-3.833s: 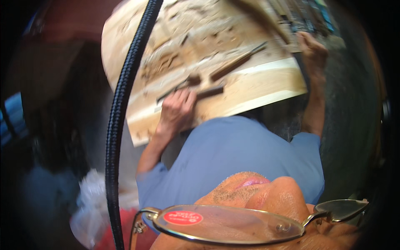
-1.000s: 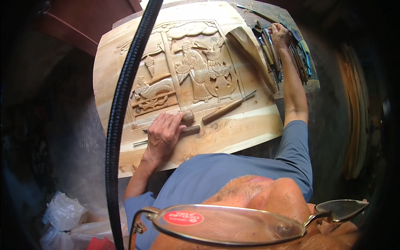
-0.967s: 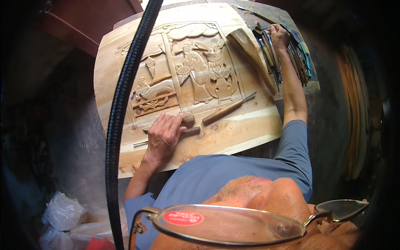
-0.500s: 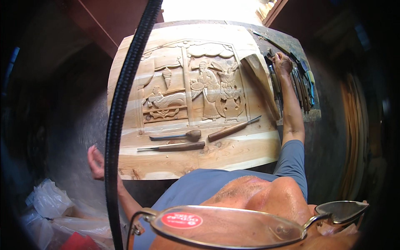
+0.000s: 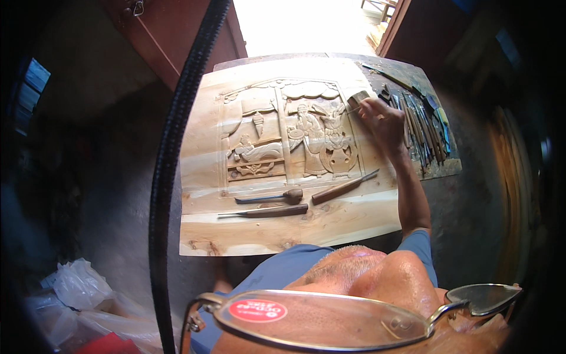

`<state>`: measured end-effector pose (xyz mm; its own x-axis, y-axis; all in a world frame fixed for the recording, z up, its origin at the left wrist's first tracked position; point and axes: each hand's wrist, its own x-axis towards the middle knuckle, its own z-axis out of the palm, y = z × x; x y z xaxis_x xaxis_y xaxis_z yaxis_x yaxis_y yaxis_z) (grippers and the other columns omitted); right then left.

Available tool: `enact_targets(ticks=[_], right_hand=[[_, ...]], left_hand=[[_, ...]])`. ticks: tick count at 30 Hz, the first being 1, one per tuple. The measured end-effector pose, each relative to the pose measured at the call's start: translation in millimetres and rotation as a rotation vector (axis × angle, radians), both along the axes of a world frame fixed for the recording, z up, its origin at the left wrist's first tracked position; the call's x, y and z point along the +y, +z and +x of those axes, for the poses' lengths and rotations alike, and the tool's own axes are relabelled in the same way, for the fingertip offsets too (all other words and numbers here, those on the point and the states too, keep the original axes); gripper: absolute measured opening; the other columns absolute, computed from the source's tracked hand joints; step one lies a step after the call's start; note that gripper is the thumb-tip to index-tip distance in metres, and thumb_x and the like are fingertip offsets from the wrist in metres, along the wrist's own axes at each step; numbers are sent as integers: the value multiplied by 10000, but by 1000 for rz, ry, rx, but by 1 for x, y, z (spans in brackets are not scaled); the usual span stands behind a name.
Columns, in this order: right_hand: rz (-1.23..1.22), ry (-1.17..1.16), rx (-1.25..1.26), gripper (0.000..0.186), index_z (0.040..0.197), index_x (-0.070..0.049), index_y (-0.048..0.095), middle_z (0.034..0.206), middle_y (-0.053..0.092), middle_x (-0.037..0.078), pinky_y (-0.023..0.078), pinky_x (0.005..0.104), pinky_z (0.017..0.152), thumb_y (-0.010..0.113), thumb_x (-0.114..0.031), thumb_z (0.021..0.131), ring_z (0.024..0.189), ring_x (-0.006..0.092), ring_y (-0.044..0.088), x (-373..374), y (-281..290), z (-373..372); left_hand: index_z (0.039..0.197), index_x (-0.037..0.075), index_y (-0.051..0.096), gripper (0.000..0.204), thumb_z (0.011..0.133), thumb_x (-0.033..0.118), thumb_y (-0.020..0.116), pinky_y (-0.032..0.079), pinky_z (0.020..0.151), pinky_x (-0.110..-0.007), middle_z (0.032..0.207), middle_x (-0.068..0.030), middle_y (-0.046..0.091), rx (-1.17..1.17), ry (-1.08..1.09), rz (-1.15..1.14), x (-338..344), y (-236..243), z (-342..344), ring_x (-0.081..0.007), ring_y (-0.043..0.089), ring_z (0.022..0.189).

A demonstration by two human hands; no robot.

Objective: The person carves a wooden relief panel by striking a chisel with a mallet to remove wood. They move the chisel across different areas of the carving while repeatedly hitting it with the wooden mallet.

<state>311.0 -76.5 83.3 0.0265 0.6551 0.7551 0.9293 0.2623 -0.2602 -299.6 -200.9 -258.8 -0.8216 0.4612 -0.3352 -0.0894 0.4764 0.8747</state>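
Note:
My right hand (image 5: 384, 125) is over the right part of a carved wooden panel (image 5: 253, 230), fingers closed. A thin, pale sliver shows at its fingertips, too small to name. Beside the fingers, the end of a long wooden block (image 5: 357, 99) pokes out; my hand and forearm hide the rest. Figures under a canopy are carved in relief on the panel. Along its near part lie a chisel with a rounded handle (image 5: 292, 196), a slim chisel (image 5: 277, 210) and a wooden-handled carving knife (image 5: 337, 190). My left hand is out of view; only a bit of arm shows.
Many carving tools (image 5: 421, 127) lie in a row on the dark workbench (image 5: 445, 170) at the right. A black cable (image 5: 171, 135) crosses the left of the view. Clear plastic bags (image 5: 82, 286) sit at lower left. Boards (image 5: 513, 189) stand at far right.
My right hand has moved left from the row of tools to over the wooden block at the panel's edge. My left hand has dropped out of view. The whole view has shifted.

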Motion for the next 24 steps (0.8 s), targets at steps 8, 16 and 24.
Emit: enact_targets(ticks=[8, 16, 24], right_hand=[[-115, 200, -82, 142, 849, -68, 733, 696, 712, 79, 510, 346, 553, 820, -178, 875, 572, 212, 684, -66, 4, -58], [-243, 230, 134, 139, 829, -48, 739, 706, 715, 91, 516, 332, 568, 818, -156, 869, 604, 233, 701, -90, -35, -59], [-298, 319, 98, 141, 845, -54, 744, 729, 727, 98, 539, 344, 588, 824, -169, 864, 633, 235, 723, -81, -21, -58]], left_hand=[[1017, 14, 704, 320, 1046, 314, 596, 549, 652, -343, 769, -63, 646, -169, -118, -230, -45, -73, 47, -185, 609, 662], [988, 18, 695, 316, 1046, 310, 586, 533, 640, -341, 746, -58, 624, -216, -187, -340, -73, -90, 70, -184, 589, 649], [959, 23, 686, 315, 1045, 306, 576, 516, 629, -340, 723, -53, 602, -184, -207, -376, -93, -81, 69, -183, 569, 636]])
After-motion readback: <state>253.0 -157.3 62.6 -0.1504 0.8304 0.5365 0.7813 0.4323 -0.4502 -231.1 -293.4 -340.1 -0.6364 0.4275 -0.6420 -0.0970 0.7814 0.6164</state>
